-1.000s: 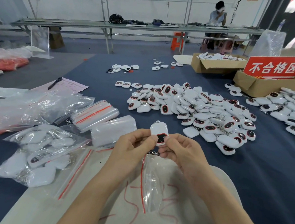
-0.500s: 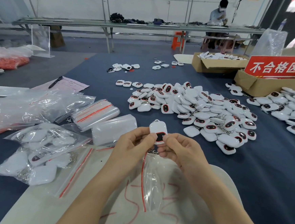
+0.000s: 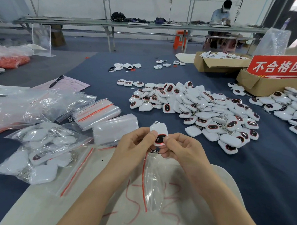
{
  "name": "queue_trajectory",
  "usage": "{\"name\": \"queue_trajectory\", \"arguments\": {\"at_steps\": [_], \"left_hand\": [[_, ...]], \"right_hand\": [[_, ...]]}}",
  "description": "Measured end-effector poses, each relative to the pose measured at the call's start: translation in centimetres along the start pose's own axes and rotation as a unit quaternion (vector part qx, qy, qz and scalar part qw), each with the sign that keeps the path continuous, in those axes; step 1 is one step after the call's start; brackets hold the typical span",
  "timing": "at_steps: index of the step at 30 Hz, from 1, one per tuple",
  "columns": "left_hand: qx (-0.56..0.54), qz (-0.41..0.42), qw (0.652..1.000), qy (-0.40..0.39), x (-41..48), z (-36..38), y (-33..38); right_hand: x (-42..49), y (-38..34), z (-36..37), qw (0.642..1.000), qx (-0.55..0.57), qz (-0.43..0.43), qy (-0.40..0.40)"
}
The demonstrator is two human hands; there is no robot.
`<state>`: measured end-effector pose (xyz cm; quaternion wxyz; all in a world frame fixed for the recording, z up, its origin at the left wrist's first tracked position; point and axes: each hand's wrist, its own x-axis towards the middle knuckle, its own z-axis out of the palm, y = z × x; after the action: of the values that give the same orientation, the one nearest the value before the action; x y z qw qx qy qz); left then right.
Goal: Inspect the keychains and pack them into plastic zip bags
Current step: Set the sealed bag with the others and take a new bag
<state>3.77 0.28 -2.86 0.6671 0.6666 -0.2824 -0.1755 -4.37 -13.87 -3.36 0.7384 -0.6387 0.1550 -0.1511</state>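
Note:
A white keychain (image 3: 158, 131) with a dark red-rimmed window is pinched between my left hand (image 3: 134, 146) and my right hand (image 3: 182, 150), its face turned toward me. Below the hands hangs a clear zip bag (image 3: 152, 182) with a red seal strip, its top hidden under my fingers, over a white board (image 3: 83, 210). A big heap of loose keychains (image 3: 197, 109) lies on the blue cloth beyond. A filled bag of keychains (image 3: 38, 153) rests at left, next to stacks of flat zip bags (image 3: 98, 112).
More keychains (image 3: 290, 109) spread at far right beside two cardboard boxes (image 3: 263, 82), one with a red sign (image 3: 279, 66). Crumpled plastic (image 3: 20, 105), a pen on pink paper (image 3: 57, 81) and a phone lie at left. A person sits at a distant bench (image 3: 221, 13).
The keychain has stayed pinched between both hands at about the same spot. Only a slight shift of the camera view shows.

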Motion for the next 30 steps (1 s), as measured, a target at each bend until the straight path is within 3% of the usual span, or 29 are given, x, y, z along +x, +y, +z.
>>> {"name": "queue_trajectory", "arguments": {"at_steps": [20,30], "left_hand": [[-0.034,-0.019,0.997,0.063,0.19,0.17,-0.09],[-0.065,-0.052,0.995,0.056,0.14,0.33,0.16]], "right_hand": [[-0.32,0.11,0.57,0.998,-0.038,-0.032,-0.025],[-0.43,-0.09,0.62,0.999,-0.039,-0.029,-0.019]]}}
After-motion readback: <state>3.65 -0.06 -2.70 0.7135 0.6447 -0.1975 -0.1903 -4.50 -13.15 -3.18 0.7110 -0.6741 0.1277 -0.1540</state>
